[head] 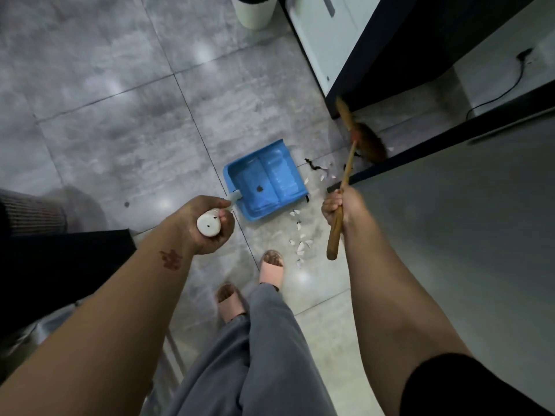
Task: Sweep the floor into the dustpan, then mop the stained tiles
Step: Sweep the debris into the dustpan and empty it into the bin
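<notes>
A blue dustpan [270,178] rests on the grey tiled floor [120,115], its mouth facing right; one dark speck lies inside it. My left hand [207,226] grips its white upright handle. My right hand [338,205] holds the wooden broom handle [342,193]. The brown bristle head [368,142] is blurred, down on the floor beside the dark cabinet base. White paper scraps [301,246] and dark bits [313,165] lie scattered to the right of the dustpan's mouth.
A grey counter [465,220] fills the right side. Dark cabinets [390,55] stand at the upper right with a black cable [510,85] behind. A white bin [253,10] stands at the top. My sandalled feet [252,280] are just below the scraps. Another person's foot [69,211] is at the left.
</notes>
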Demonstrator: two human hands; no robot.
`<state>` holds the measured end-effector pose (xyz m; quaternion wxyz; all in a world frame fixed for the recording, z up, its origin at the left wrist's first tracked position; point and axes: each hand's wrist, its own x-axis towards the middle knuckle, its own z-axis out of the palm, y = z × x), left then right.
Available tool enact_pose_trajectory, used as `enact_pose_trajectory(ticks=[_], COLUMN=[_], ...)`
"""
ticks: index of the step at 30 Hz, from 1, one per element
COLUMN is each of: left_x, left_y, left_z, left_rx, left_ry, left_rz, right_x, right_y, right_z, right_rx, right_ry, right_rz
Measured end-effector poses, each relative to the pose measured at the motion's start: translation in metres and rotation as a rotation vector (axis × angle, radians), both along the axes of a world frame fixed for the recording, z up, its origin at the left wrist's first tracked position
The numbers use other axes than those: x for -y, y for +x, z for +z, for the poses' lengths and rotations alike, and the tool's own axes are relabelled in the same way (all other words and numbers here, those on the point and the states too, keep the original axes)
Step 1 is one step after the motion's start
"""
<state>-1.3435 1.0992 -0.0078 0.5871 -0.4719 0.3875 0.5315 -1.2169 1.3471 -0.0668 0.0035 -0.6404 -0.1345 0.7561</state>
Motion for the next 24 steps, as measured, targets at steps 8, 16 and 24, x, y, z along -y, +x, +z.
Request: enact_pose_trajectory(ticks=[8, 16, 24], left_x=[-0.046, -0.066, -0.079], left_y=[-0.018, -0.037, -0.053], left_z=[-0.004, -0.009, -0.017], left_rx=[0.021, 0.029, 0.024], left_ry=[-0.065, -0.107, -0.112], left_rz=[0.026, 0.052, 0.017], right_x=[0.036, 0.006, -0.082], right_y=[0.012, 0.003, -0.041], right_z=[0.025, 0.029, -0.043], right_rx=[-0.208, 0.053, 0.258], right_ry=[-0.197, 0.086, 0.172], right_rz=[-0.048, 0.219, 0.292])
